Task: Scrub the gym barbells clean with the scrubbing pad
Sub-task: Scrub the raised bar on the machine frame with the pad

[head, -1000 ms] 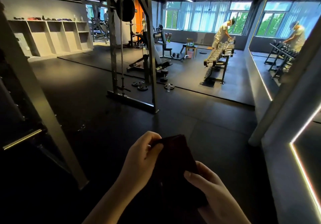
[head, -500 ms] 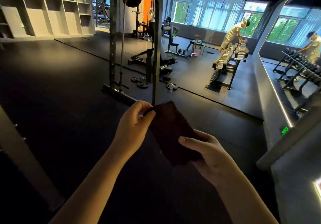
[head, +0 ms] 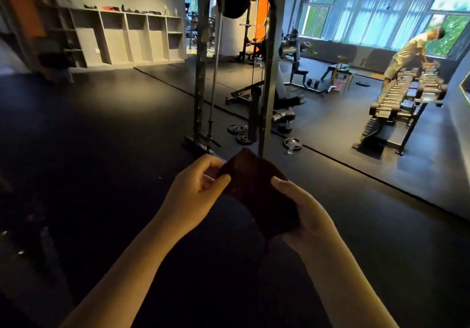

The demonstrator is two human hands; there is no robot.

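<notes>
The pad (head: 256,195) is between the left hand (head: 195,190) and the right hand (head: 305,218), above the floor (head: 101,149). Behind it stands a rack post (head: 269,73), with weight plates (head: 236,129) at its foot. A dumbbell rack (head: 401,101) stands far right and shelves (head: 132,37) far left.

Dark rubber floor (head: 114,149) pretty much everywhere. A squat rack (head: 269,73) stands on it mid-room, with three small weight plates (head: 243,138) lying loose right by its base. A long dumbbell rack (head: 396,108) stands off right, and one more plate (head: 363,83) lies flat near it.
</notes>
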